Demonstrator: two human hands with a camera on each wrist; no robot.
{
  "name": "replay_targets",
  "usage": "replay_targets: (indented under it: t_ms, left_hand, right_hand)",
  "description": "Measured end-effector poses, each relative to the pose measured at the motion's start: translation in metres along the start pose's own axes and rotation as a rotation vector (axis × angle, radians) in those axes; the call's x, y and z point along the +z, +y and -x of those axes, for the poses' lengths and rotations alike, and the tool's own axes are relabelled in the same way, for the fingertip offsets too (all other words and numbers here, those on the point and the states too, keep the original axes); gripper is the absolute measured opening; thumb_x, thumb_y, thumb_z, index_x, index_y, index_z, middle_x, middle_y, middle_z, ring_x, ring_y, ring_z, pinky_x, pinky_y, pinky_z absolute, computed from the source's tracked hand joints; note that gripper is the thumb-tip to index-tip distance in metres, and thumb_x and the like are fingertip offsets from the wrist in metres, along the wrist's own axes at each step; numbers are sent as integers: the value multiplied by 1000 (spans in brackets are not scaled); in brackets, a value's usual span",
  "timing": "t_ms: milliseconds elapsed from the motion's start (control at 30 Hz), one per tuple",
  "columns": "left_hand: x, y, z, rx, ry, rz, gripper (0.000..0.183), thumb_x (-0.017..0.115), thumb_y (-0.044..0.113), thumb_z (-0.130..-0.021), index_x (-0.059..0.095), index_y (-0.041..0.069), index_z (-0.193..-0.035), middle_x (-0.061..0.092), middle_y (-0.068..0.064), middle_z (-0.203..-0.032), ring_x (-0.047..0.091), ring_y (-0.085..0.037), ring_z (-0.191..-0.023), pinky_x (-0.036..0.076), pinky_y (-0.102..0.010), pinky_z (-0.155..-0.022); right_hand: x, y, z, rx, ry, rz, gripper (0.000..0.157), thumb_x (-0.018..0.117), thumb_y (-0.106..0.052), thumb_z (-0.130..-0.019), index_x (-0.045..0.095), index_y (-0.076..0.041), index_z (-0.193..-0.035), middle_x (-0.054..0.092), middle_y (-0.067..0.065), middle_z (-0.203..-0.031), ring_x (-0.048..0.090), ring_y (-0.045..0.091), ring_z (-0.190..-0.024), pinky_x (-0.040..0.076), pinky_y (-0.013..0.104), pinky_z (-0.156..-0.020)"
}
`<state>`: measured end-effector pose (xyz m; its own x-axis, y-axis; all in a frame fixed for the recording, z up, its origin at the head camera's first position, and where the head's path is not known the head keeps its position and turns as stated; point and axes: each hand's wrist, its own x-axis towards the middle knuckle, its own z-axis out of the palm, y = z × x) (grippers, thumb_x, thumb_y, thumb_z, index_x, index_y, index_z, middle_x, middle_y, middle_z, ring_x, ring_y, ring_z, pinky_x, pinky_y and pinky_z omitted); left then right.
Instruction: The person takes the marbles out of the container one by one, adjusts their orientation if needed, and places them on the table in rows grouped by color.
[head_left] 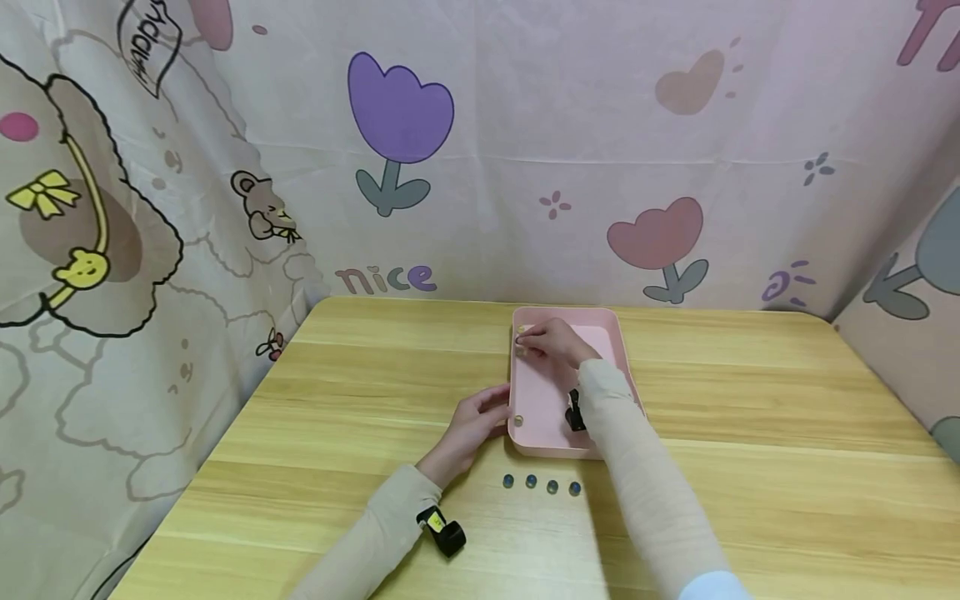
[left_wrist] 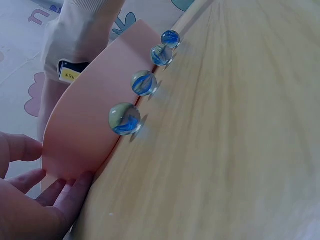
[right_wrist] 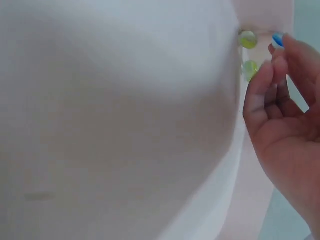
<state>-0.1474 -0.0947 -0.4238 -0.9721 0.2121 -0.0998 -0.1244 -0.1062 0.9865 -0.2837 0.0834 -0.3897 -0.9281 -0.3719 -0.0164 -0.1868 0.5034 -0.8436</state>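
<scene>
My right hand [head_left: 557,342] reaches into the pink tray [head_left: 538,450] at its far left corner. Between thumb and fingertips it pinches a small blue and clear marble [right_wrist: 278,40], held by the tray's edge. Two yellow-green marbles, one in the corner [right_wrist: 248,39] and another [right_wrist: 250,70] beside the fingers, lie close to it. My left hand [head_left: 468,429] touches the tray's left wall from outside, its fingers fairly straight against the pink side [left_wrist: 95,115]. A yellowish marble [head_left: 519,420] lies inside the tray near that hand.
Several blue-swirled marbles, among them a near one [left_wrist: 125,119], stand in a row on the wooden table [head_left: 405,367] before the tray's front wall. A printed curtain [head_left: 525,125] hangs behind the table.
</scene>
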Motion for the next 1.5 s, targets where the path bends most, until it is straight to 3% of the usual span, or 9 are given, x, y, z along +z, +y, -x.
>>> replay_targets:
  t_ms: [233,433,600,767,900,1233,1400,1500]
  left_hand:
    - [0,0,0,-9,11,-6,47,57,0,-93,46,-7,-138,50,-24,-136,53,-34,-119,53,-36,-91]
    - [1,0,1,-18,12,-10,47,57,0,-93,46,-7,-138,50,-24,-135,53,-34,-118,53,-36,-90]
    - [1,-2,0,-17,11,-8,47,57,0,-93,46,-7,-138,50,-24,-135,53,-34,-118,53,-37,-90]
    - [1,-3,-2,-18,16,-7,46,57,0,-92,47,-7,-137,50,-23,-135,54,-33,-117,53,-36,-90]
    - [0,-4,-2,-19,15,-11,46,58,0,-92,48,-6,-137,51,-23,-134,54,-32,-117,54,-36,-90]
    - [-3,-2,-2,-18,19,-26,46,58,2,-93,48,-5,-137,51,-22,-135,54,-33,-118,53,-35,-90]
    - [-3,-2,-2,-23,10,-20,47,59,3,-93,48,-5,-138,50,-22,-136,54,-33,-118,53,-35,-91]
    - [-2,-1,-3,-12,3,-11,47,59,3,-93,47,-6,-137,50,-23,-136,54,-33,-118,53,-35,-91]
  right_hand:
    - [-12,-4,6,-9,-6,-38,24,61,-5,-94,67,14,-108,67,22,-83,56,10,-62,54,22,-61]
    - [-17,-5,12,2,-45,-61,26,58,-6,-96,64,14,-112,67,12,-78,61,11,-63,59,28,-65]
    - [-22,-8,17,-15,-59,-76,28,56,-6,-97,61,14,-116,67,13,-81,64,17,-67,60,32,-68]
    - [-30,-13,24,-30,-79,-44,29,54,-7,-99,57,13,-119,65,15,-81,66,32,-75,59,40,-73]
    - [-36,-18,32,-43,-73,-33,26,54,-8,-99,57,10,-116,64,14,-78,65,32,-73,59,46,-75]
    - [-27,-37,57,-161,-48,-13,21,57,-13,-98,57,4,-109,63,12,-73,63,22,-63,58,32,-63]
    - [-20,-49,76,-219,-4,-52,17,58,-16,-98,59,-1,-106,62,20,-73,61,22,-61,54,33,-63]
    - [-16,-55,87,-243,12,-47,17,59,-15,-97,59,-1,-106,62,18,-71,60,21,-60,53,33,-62]
